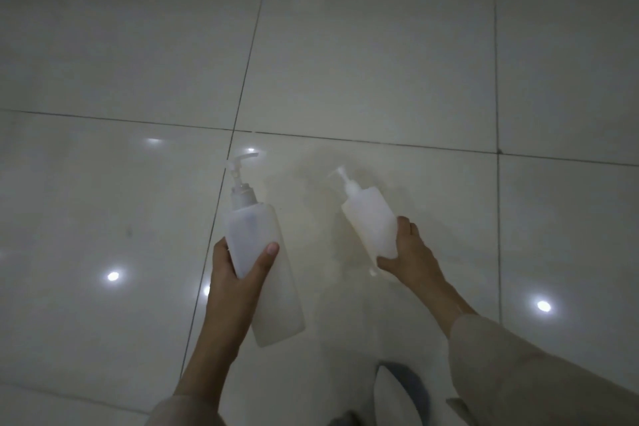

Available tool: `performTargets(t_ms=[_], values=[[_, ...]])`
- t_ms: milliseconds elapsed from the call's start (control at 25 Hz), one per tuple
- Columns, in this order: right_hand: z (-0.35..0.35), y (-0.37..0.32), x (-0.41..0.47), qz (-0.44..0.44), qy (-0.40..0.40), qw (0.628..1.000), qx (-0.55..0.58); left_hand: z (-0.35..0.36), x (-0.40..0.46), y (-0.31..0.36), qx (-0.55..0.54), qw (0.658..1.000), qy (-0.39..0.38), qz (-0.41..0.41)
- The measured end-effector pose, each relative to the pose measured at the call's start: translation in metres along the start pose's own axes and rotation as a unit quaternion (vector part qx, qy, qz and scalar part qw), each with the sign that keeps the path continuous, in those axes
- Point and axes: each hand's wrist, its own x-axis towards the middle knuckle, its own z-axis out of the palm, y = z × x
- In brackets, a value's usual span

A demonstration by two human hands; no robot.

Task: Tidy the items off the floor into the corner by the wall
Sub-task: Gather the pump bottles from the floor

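My left hand point(238, 273) grips the lower body of a translucent white pump bottle point(250, 228), its pump head pointing away from me. In my right hand point(411, 249) is a second, smaller white pump bottle point(370, 214), tilted with its nozzle up and to the left. Both bottles are held above the glossy tiled floor point(345, 62), which shows their faint reflections below. The two hands are apart, about a bottle's length from each other.
The floor is large pale tiles with dark grout lines and bright reflected ceiling lights point(113, 276). A light slipper or foot point(397, 394) shows at the bottom centre, between my beige sleeves. A dark strip of wall base runs along the top edge.
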Motion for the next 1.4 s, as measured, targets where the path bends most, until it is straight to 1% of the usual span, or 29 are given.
performTargets(t_ms=[160, 320, 440, 600, 720, 800, 960, 1040, 1160, 1240, 1400], values=[[-0.073, -0.049, -0.090, -0.022, 0.056, 0.986, 0.153, -0.028, -0.050, 0.074, -0.002, 1.000, -0.016, 0.016], [-0.162, -0.095, -0.203, -0.056, 0.089, 0.967, 0.231, -0.064, -0.118, 0.177, -0.011, 0.997, -0.035, 0.068], [-0.222, -0.114, -0.289, -0.055, 0.103, 0.953, 0.280, -0.084, -0.176, 0.251, -0.030, 0.990, -0.064, 0.125], [-0.283, -0.119, -0.412, -0.052, 0.158, 0.922, 0.349, -0.101, -0.264, 0.330, -0.021, 0.971, -0.151, 0.185], [-0.308, -0.109, -0.503, -0.030, 0.225, 0.889, 0.398, -0.104, -0.333, 0.361, -0.010, 0.952, -0.224, 0.208], [-0.314, -0.095, -0.561, -0.018, 0.272, 0.862, 0.427, -0.100, -0.378, 0.369, -0.005, 0.939, -0.267, 0.218], [-0.304, -0.059, -0.675, 0.028, 0.372, 0.792, 0.484, -0.075, -0.470, 0.361, 0.019, 0.901, -0.368, 0.230], [-0.290, -0.039, -0.727, 0.059, 0.431, 0.748, 0.502, -0.059, -0.518, 0.352, 0.029, 0.872, -0.422, 0.245], [-0.256, -0.009, -0.807, 0.106, 0.512, 0.674, 0.522, -0.042, -0.603, 0.332, 0.064, 0.820, -0.501, 0.270], [-0.227, 0.009, -0.861, 0.141, 0.563, 0.624, 0.524, -0.040, -0.659, 0.312, 0.081, 0.779, -0.550, 0.291], [-0.152, 0.027, -0.967, 0.206, 0.650, 0.506, 0.528, -0.059, -0.764, 0.254, 0.113, 0.680, -0.661, 0.297]])
